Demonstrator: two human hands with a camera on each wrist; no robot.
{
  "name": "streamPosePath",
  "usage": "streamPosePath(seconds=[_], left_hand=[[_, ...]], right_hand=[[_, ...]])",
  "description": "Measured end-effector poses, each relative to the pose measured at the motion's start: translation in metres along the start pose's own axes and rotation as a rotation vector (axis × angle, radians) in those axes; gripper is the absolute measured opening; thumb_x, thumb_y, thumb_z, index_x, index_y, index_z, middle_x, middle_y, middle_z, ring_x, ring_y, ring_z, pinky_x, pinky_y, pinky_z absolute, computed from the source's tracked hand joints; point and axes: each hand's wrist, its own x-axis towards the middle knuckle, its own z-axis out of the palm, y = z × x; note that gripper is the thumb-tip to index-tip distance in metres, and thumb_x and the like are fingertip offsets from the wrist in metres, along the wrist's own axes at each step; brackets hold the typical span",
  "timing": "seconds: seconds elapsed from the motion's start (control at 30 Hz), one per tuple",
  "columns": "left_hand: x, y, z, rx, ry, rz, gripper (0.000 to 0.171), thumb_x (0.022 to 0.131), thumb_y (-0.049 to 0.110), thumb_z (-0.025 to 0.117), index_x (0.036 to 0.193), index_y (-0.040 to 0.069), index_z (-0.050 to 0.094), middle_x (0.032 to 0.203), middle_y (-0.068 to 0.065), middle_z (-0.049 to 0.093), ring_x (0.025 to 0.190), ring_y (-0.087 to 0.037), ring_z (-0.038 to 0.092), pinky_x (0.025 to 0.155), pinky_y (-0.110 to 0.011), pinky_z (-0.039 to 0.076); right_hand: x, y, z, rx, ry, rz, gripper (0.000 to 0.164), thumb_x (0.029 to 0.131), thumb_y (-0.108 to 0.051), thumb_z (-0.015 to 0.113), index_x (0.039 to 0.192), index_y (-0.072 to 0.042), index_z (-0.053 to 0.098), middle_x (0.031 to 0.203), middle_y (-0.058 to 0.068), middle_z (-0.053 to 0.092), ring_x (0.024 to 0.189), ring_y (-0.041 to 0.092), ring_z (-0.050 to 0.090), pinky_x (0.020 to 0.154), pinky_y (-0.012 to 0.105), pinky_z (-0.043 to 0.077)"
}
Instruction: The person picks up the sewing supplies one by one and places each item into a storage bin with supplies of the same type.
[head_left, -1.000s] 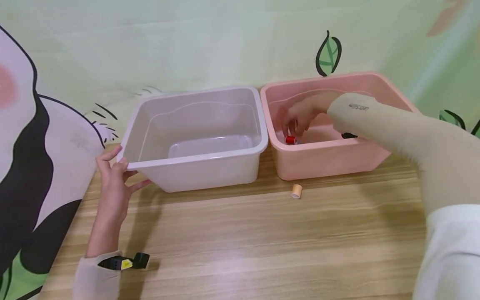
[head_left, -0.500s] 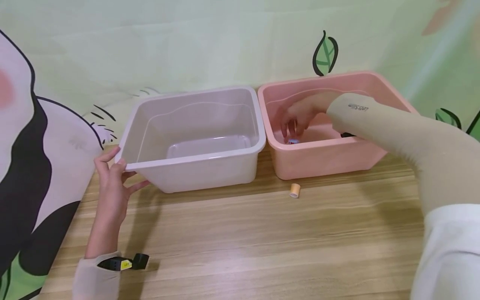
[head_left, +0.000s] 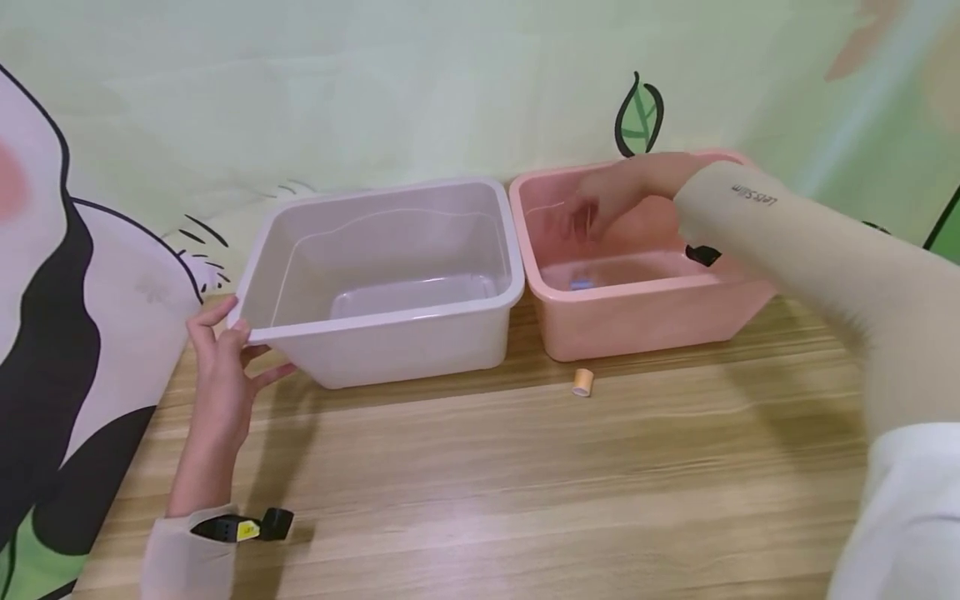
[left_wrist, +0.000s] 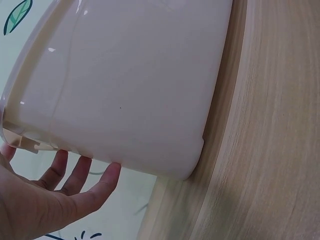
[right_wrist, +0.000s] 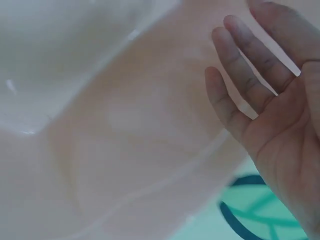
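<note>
At the left, my left hand (head_left: 225,375) holds the near left corner of a white plastic bin (head_left: 390,350) by the rim. In the left wrist view its fingertips (left_wrist: 112,172) touch the outer wall of that bin. My right hand (head_left: 607,200) is inside the pink plastic bin (head_left: 637,321), over its floor. The right wrist view shows the right hand's fingers (right_wrist: 240,65) spread and the palm bare. A small bluish thing (head_left: 582,284) lies on the pink bin's floor, just behind the front wall, which partly hides it.
A small yellow-orange spool-like piece (head_left: 582,382) lies on the wooden table (head_left: 450,475) in front of the pink bin. The two bins stand side by side against a printed backdrop (head_left: 420,92). The right forearm (head_left: 795,233) crosses over the pink bin's right side.
My right hand has let go of a small red spool-like piece low in the pink bin and risen toward the back wall. The left hand keeps its hold on the white bin.
</note>
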Motion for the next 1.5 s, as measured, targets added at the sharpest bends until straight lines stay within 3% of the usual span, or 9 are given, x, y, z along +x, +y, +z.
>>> streamPosePath(seconds=[0.17, 0.3, 0.57, 0.8, 1.5], left_hand=[[0.004, -0.002, -0.002, -0.007, -0.007, -0.016, 0.043, 0.106, 0.033, 0.043, 0.143, 0.026, 0.022, 0.141, -0.001, 0.039, 0.108, -0.021, 0.058, 0.075, -0.040, 0.063], [0.008, -0.006, -0.004, -0.018, -0.011, -0.027, 0.043, 0.106, 0.034, 0.045, 0.142, 0.026, 0.022, 0.139, 0.000, 0.041, 0.106, -0.020, 0.059, 0.075, -0.039, 0.063], [0.011, -0.013, -0.003, -0.012, -0.010, -0.038, 0.041, 0.107, 0.034, 0.043, 0.142, 0.027, 0.022, 0.137, 0.001, 0.041, 0.106, -0.019, 0.059, 0.075, -0.039, 0.063], [0.012, -0.013, -0.003, 0.000, -0.021, -0.006, 0.042, 0.107, 0.033, 0.043, 0.142, 0.026, 0.022, 0.137, 0.001, 0.041, 0.105, -0.018, 0.060, 0.074, -0.038, 0.064], [0.016, -0.012, -0.004, 0.014, -0.021, 0.019, 0.044, 0.107, 0.035, 0.045, 0.143, 0.026, 0.021, 0.138, 0.000, 0.041, 0.106, -0.018, 0.060, 0.075, -0.037, 0.063]], right_hand=[[-0.014, -0.017, -0.019, -0.026, 0.082, 0.097, 0.034, 0.102, -0.024, 0.062, 0.133, -0.010, 0.063, 0.122, 0.007, 0.067, 0.113, 0.023, 0.059, 0.101, 0.042, 0.050], [-0.018, -0.025, -0.024, -0.047, 0.170, 0.110, 0.035, 0.102, -0.031, 0.062, 0.132, -0.013, 0.065, 0.122, 0.006, 0.067, 0.114, 0.024, 0.059, 0.102, 0.045, 0.049], [-0.023, -0.033, -0.012, 0.015, 0.336, 0.117, 0.032, 0.101, -0.032, 0.063, 0.128, -0.015, 0.067, 0.124, 0.004, 0.068, 0.118, 0.023, 0.059, 0.105, 0.045, 0.048], [-0.030, -0.035, -0.004, -0.039, 0.467, 0.104, 0.032, 0.101, -0.026, 0.063, 0.128, -0.010, 0.067, 0.123, 0.008, 0.070, 0.117, 0.028, 0.062, 0.104, 0.047, 0.050], [-0.055, -0.050, -0.003, -0.043, 0.585, 0.107, 0.033, 0.103, -0.029, 0.061, 0.130, -0.010, 0.064, 0.123, 0.011, 0.069, 0.115, 0.028, 0.064, 0.102, 0.048, 0.051]])
